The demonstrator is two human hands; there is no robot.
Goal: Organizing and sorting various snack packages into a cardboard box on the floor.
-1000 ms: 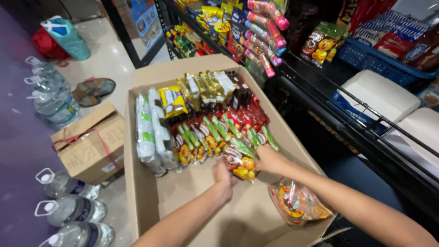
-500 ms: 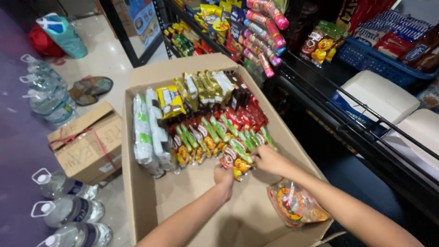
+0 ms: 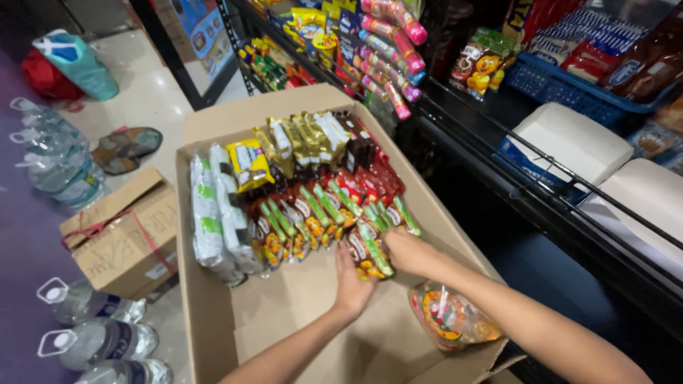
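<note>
Pressing red-green-orange foil snack packet point(image 3: 368, 252) into row; left hand point(image 3: 353, 284) and right hand point(image 3: 403, 250) both clasped it; packet shifted slightly forward inside brown cardboard box point(image 3: 213, 320).

Snack packet point(image 3: 366, 250): lower half hidden between both hands;
Left hand point(image 3: 353, 284): fingertips hidden behind the packet;
Water bottles point(image 3: 92, 341): cut off at the left edge and bottom

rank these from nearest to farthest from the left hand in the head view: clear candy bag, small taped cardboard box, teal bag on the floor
1. Clear candy bag, just right of the left hand, inside the big box.
2. Small taped cardboard box, on the floor to the left.
3. Teal bag, far upper left.
</note>
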